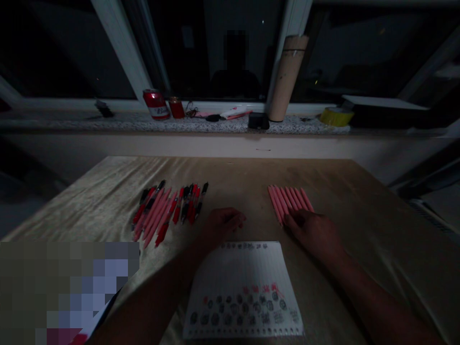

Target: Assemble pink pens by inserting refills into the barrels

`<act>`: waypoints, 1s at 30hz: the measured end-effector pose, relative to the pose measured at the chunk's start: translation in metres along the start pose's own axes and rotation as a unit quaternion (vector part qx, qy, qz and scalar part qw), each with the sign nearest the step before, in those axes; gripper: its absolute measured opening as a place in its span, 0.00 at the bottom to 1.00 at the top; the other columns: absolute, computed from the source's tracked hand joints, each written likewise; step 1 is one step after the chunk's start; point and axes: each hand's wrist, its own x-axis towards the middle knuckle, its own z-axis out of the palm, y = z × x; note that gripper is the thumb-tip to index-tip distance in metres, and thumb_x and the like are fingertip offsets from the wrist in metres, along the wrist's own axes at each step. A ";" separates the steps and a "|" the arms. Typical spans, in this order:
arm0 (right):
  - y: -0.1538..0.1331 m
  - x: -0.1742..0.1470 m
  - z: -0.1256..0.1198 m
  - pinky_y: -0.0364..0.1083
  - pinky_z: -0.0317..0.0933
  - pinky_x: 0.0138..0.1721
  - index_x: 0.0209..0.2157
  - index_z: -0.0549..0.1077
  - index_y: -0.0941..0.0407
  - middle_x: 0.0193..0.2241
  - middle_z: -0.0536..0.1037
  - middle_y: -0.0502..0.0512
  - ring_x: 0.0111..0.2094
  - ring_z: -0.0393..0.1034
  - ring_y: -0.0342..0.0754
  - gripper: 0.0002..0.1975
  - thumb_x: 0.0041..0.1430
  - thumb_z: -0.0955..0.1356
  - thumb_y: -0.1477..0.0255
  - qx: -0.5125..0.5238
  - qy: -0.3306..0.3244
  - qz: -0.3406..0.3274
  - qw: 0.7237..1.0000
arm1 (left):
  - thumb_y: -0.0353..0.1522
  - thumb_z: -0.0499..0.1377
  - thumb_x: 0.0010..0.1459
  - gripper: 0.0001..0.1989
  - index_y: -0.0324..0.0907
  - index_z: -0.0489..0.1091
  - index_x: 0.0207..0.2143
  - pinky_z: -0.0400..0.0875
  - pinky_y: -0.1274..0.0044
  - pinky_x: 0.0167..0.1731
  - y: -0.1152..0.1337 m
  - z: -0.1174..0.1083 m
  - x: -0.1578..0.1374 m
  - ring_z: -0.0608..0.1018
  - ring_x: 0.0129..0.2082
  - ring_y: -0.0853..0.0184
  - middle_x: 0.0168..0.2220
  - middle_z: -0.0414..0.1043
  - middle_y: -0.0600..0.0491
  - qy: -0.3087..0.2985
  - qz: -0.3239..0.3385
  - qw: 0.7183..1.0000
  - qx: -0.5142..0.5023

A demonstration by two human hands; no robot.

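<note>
My left hand [225,223] hovers just above the top edge of a lined notepad, fingers curled inward, with nothing visible in them. At the right, my right hand [318,231] grips the near ends of a neat row of pink pencils [289,199]; its fingertips are partly hidden. The spiral-edged notepad [244,268] lies between my forearms, bearing rows of dark scribbled marks and some red writing. Left of my left hand spreads a looser group of pink pencils [154,218] with red pens [163,234] and black pens [201,199] among them.
A cloth-covered table [237,177] stands against a windowsill [125,122]. On the sill are a red can [156,104], a red jar [176,108], a tall cardboard tube [288,79], a small black box [258,120] and yellow tape [336,116]. A blurred-out patch covers the lower left. Lighting is dim.
</note>
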 end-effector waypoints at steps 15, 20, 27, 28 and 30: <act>-0.008 -0.007 0.003 0.42 0.52 0.23 0.28 0.73 0.55 0.23 0.77 0.53 0.21 0.69 0.46 0.19 0.59 0.59 0.57 0.043 0.057 -0.062 0.996 | 0.40 0.54 0.54 0.14 0.37 0.70 0.26 0.62 0.81 0.25 -0.003 0.001 0.000 0.68 0.22 0.74 0.22 0.67 0.55 -0.001 0.008 0.999 0.039; -0.014 -0.010 0.008 0.42 0.54 0.24 0.27 0.72 0.56 0.23 0.77 0.53 0.22 0.69 0.45 0.18 0.59 0.60 0.58 0.060 0.080 -0.103 0.990 | 0.40 0.54 0.55 0.15 0.37 0.70 0.27 0.60 0.81 0.25 -0.004 0.003 -0.002 0.67 0.23 0.74 0.21 0.66 0.56 -0.015 0.019 0.996 0.082; -0.037 -0.012 0.014 0.41 0.51 0.23 0.23 0.70 0.57 0.20 0.74 0.52 0.20 0.67 0.42 0.17 0.60 0.60 0.64 0.076 0.082 -0.198 0.974 | 0.39 0.52 0.56 0.16 0.37 0.71 0.28 0.60 0.81 0.25 0.000 0.005 -0.004 0.68 0.24 0.72 0.23 0.68 0.55 -0.031 0.070 0.979 0.189; -0.042 -0.010 0.013 0.41 0.50 0.23 0.23 0.70 0.57 0.20 0.74 0.51 0.20 0.66 0.41 0.17 0.61 0.59 0.64 0.074 0.075 -0.210 0.972 | 0.39 0.51 0.56 0.16 0.37 0.72 0.29 0.60 0.80 0.25 0.001 0.006 -0.005 0.68 0.25 0.72 0.24 0.69 0.55 -0.035 0.081 0.975 0.205; -0.054 -0.006 0.012 0.41 0.49 0.24 0.24 0.70 0.57 0.20 0.74 0.51 0.20 0.66 0.42 0.17 0.61 0.59 0.65 0.064 0.053 -0.229 0.970 | 0.38 0.51 0.57 0.15 0.38 0.72 0.29 0.61 0.80 0.27 0.006 0.008 -0.008 0.70 0.26 0.71 0.25 0.70 0.53 -0.042 0.101 0.962 0.249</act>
